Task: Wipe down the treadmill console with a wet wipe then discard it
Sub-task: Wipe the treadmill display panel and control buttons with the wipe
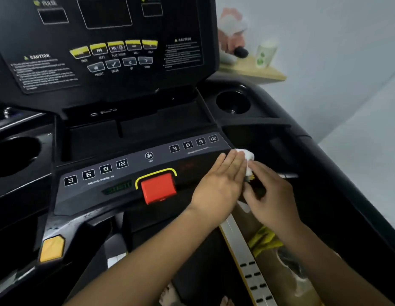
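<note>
At the right end of the console (134, 173), right hand (270, 195) pinches the bunched wet wipe (247, 157), left hand (218, 187) flat-fingered against it; soft, limp, light, likely best gripped as a wad

Wet wipe (247, 156): only a white lump shows past the fingertips of left hand (218, 188); rest hidden betw. it & right hand (271, 197), which pinches it. Small dark/yellow bit betw. the hands, can't tell what. Console (117, 89) cut off at top edge, so PULSE label (46, 3) & display windows (104, 12) partly lost. Caution text (44, 71) too small/blurred to read; same w/ green readout (118, 187) beside red button (158, 187). Left cup holder (13, 155) cut by left edge. Shelf (253, 71) items blurred: pink thing (233, 29), pale cup (266, 55) w/ green print, dark lump (241, 52). Feet (170, 293) cut at bottom edge.
</note>
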The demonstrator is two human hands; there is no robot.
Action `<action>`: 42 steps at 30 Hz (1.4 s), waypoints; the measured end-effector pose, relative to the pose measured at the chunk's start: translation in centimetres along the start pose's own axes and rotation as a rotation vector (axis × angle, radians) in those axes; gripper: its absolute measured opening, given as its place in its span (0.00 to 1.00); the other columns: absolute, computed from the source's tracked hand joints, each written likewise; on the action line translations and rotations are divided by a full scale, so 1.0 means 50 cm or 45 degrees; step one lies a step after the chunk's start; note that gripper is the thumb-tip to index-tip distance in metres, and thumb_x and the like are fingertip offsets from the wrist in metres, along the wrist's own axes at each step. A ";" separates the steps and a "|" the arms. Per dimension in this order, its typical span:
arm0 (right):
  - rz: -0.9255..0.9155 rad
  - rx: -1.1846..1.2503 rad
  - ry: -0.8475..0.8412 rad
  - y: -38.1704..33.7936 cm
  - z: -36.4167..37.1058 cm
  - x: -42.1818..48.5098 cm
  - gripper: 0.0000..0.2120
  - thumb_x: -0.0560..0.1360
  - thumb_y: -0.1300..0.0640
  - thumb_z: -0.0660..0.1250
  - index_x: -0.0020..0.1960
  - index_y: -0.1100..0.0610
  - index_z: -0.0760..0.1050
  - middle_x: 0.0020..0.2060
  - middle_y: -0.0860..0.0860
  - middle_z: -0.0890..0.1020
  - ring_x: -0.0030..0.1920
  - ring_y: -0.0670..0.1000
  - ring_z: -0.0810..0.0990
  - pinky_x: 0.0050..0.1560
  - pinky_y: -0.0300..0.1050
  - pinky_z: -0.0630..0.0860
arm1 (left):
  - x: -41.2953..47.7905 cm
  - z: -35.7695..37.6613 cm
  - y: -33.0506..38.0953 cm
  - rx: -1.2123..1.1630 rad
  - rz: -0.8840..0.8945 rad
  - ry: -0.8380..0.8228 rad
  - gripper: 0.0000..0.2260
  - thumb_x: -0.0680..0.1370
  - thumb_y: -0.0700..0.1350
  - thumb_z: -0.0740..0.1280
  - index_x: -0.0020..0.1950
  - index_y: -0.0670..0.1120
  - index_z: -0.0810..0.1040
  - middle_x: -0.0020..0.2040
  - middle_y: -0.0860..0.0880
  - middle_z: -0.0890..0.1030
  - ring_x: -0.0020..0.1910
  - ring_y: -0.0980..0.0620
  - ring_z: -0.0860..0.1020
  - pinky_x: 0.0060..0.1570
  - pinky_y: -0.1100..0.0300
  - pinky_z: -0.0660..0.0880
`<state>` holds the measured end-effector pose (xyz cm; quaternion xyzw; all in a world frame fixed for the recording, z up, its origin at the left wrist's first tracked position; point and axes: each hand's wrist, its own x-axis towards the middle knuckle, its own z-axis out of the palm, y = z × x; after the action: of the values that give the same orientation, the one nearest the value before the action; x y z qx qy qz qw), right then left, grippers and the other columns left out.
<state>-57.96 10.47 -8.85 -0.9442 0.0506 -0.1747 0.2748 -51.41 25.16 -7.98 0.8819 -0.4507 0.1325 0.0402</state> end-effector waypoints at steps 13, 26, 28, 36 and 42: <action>-0.260 0.137 0.285 0.078 0.029 -0.054 0.21 0.68 0.71 0.74 0.60 0.63 0.80 0.59 0.56 0.81 0.62 0.54 0.78 0.66 0.39 0.71 | -0.011 0.008 0.085 -0.070 -0.066 0.220 0.14 0.74 0.36 0.61 0.54 0.38 0.84 0.54 0.40 0.84 0.56 0.43 0.82 0.60 0.52 0.76; -0.466 0.210 0.258 -0.029 0.036 -0.077 0.09 0.77 0.58 0.64 0.50 0.57 0.83 0.47 0.50 0.84 0.57 0.51 0.79 0.68 0.58 0.69 | -0.153 -0.073 0.074 -0.836 -0.759 0.411 0.07 0.77 0.37 0.68 0.49 0.48 0.82 0.43 0.54 0.84 0.42 0.58 0.81 0.44 0.66 0.76; -0.421 0.452 0.174 -0.104 0.025 -0.072 0.07 0.77 0.59 0.66 0.52 0.56 0.82 0.48 0.48 0.83 0.53 0.46 0.81 0.61 0.48 0.75 | -0.180 -0.108 0.037 -1.078 -0.908 0.446 0.07 0.78 0.40 0.66 0.45 0.52 0.79 0.41 0.54 0.83 0.41 0.54 0.80 0.43 0.60 0.77; 0.167 1.073 0.011 -0.302 -0.003 -0.046 0.12 0.76 0.67 0.68 0.50 0.50 0.79 0.42 0.47 0.84 0.46 0.44 0.84 0.46 0.40 0.80 | -0.246 -0.209 -0.070 -1.764 -0.901 0.531 0.06 0.78 0.32 0.65 0.48 0.41 0.78 0.43 0.46 0.82 0.42 0.50 0.79 0.47 0.49 0.78; 0.538 0.995 0.240 -0.306 -0.068 -0.099 0.21 0.73 0.60 0.73 0.63 0.49 0.72 0.49 0.47 0.82 0.47 0.44 0.84 0.43 0.42 0.82 | -0.198 -0.209 -0.053 -2.050 -0.608 0.305 0.16 0.73 0.26 0.68 0.55 0.42 0.78 0.38 0.45 0.78 0.37 0.53 0.76 0.40 0.63 0.75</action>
<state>-63.80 22.64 0.55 -0.7186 0.1972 -0.2060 0.6342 -56.85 36.47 -0.45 0.6358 -0.2021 -0.1483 0.7300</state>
